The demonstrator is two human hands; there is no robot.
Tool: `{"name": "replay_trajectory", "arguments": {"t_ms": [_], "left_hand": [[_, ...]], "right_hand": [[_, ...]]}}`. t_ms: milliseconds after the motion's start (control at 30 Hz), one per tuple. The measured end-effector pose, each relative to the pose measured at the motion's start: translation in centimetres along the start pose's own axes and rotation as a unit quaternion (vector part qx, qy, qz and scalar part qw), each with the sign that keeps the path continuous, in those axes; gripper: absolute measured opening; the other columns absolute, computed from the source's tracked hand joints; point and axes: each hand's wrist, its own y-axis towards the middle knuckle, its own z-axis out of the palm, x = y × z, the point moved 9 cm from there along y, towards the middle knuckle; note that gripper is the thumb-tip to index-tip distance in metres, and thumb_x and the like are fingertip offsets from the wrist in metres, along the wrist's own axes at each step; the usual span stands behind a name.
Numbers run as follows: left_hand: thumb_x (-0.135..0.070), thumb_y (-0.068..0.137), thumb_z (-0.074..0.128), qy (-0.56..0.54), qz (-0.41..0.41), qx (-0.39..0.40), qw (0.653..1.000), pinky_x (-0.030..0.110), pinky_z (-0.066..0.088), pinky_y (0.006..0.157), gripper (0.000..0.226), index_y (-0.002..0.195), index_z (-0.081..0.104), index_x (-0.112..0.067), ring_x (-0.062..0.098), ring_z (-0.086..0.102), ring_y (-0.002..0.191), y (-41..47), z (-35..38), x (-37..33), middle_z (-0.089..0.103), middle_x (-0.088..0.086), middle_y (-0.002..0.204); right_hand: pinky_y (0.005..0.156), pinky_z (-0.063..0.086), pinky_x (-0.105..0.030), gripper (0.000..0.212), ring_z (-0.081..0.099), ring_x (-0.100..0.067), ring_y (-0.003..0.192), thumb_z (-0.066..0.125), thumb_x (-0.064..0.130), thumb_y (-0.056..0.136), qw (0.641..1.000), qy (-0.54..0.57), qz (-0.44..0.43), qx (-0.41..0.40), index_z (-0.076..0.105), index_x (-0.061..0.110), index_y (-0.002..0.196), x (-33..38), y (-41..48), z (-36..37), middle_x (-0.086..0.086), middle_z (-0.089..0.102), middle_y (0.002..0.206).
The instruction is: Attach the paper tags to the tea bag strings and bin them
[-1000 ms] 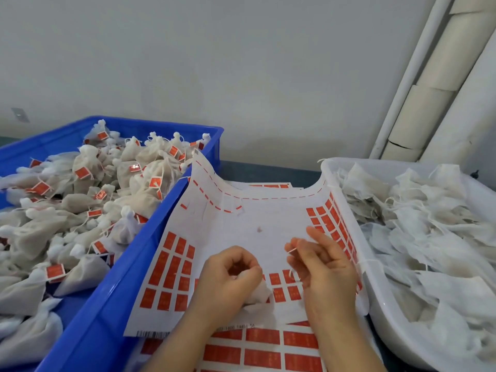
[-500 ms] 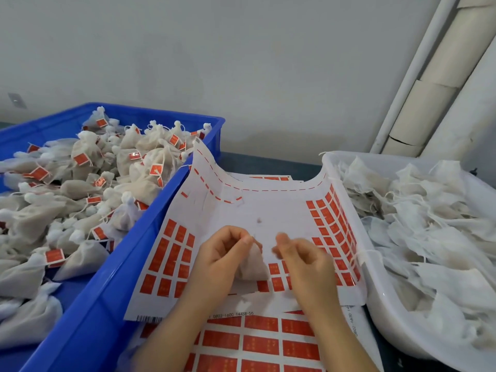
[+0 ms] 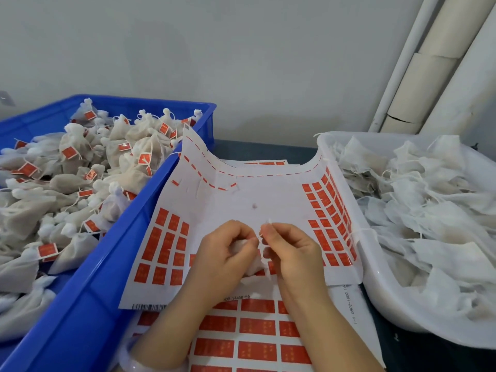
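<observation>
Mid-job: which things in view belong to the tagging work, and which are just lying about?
In the job: left hand holding a tea bag; right hand pinching its string; tag sheet; blue bin of tagged bags; white tub of untagged bags.
Lying about: cardboard tubes; white pipe.

We get soft, even, fairly bright light with a cool cast. A faint shadow dims the grey wall above the far edge of the dark table. Glossy orange labels at the right edge of the curled white sticker sheet catch a sheen. Wide-angle distortion bows the blue plastic crate and tilts the cream pipes. The left hand gripping the white mesh tea bag and the right hand pinching its thin white string look slightly smeared.
</observation>
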Motion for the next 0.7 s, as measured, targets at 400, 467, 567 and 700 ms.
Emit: {"name": "replay_trajectory", "arguments": {"t_ms": [400,467,567,700], "left_hand": [[-0.034,0.084,0.057,-0.058,-0.054,-0.057,0.995,0.009,0.046,0.052,0.012,0.074,0.061,-0.029,0.005,0.061,0.06,-0.4,-1.7,1.0,0.063,-0.011,0.065],[-0.048,0.073,0.057,-0.124,-0.085,-0.065,0.987,0.013,0.051,0.054,0.028,0.073,0.063,-0.021,0.009,0.064,0.057,-0.2,-2.0,1.3,0.066,-0.005,0.064],[-0.032,0.07,0.071,-0.151,-0.127,-0.051,0.979,0.018,0.054,0.058,0.02,0.076,0.063,-0.014,0.014,0.069,0.062,-0.1,-1.9,2.2,0.07,0.002,0.068],[-0.005,0.075,0.072,-0.153,-0.135,0.0,0.979,0.017,0.053,0.058,0.016,0.076,0.063,-0.017,0.016,0.068,0.068,-0.3,-0.7,2.4,0.068,-0.001,0.071]], "right_hand": [[0.062,0.05,-0.021,0.017,0.061,-0.01,0.065,0.061,0.022,0.086,0.995,0.022,-0.071,0.073,0.069,0.027,0.072,2.0,-0.2,0.3,0.0,0.072,0.081],[0.063,0.051,-0.02,0.016,0.063,-0.01,0.066,0.063,0.021,0.085,0.989,0.01,-0.102,0.105,0.069,0.026,0.071,2.6,-0.7,1.0,-0.001,0.072,0.079],[0.065,0.051,-0.018,0.019,0.065,-0.01,0.072,0.06,0.012,0.087,0.987,-0.006,-0.128,0.091,0.067,0.021,0.073,2.9,-0.7,0.7,0.001,0.071,0.079],[0.072,0.048,-0.009,0.019,0.061,0.001,0.093,0.06,0.01,0.087,0.976,-0.091,-0.171,0.1,0.064,0.023,0.074,3.3,-0.5,0.8,0.018,0.067,0.094]]}}
